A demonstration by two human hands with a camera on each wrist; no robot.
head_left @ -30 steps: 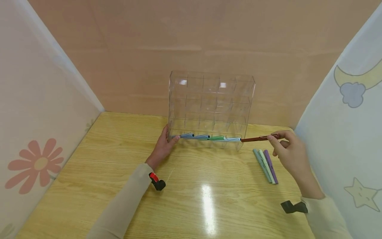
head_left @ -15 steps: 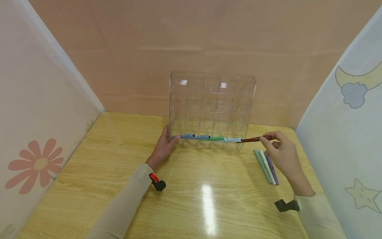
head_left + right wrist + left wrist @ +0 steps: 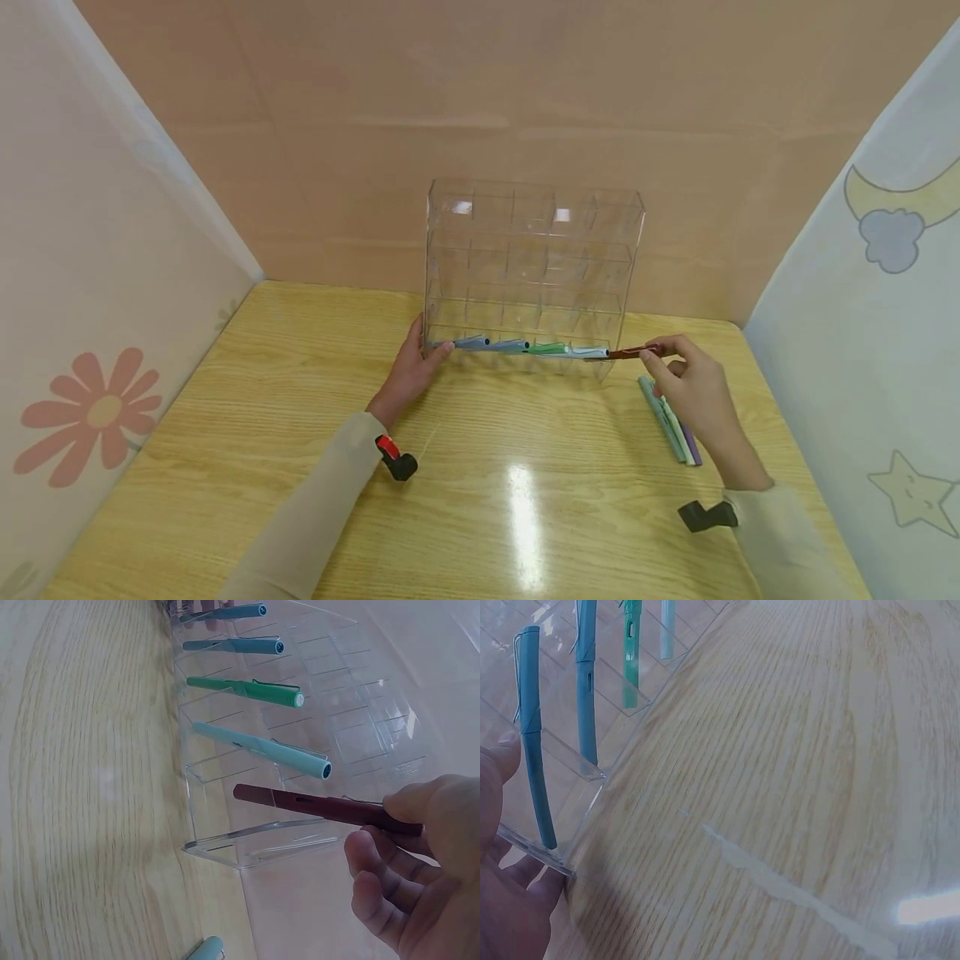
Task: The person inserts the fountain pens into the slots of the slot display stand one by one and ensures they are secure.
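A clear acrylic organizer (image 3: pixel 534 250) with a grid of cells stands at the table's middle back. Its bottom row holds two blue pens (image 3: pixel 471 341), a green pen (image 3: pixel 547 347) and a light blue pen (image 3: pixel 590 352). My right hand (image 3: pixel 651 355) pinches a dark red pen (image 3: pixel 626 353) by its rear end. In the right wrist view the dark red pen (image 3: pixel 322 809) points its tip into the mouth of the bottom right cell, beside the light blue pen (image 3: pixel 262 750). My left hand (image 3: pixel 427 343) grips the organizer's lower left corner (image 3: pixel 562 855), thumb on its front.
Three pens (image 3: pixel 672 423), grey-green, pale green and purple, lie side by side on the wooden table (image 3: pixel 480 467) under my right hand. Patterned cloth walls close in on the left and right. A plain wall stands behind the organizer.
My right hand has moved left with the dark red pen, bringing its tip from outside the organizer's right side into the bottom right cell's mouth. The left hand has stayed put.
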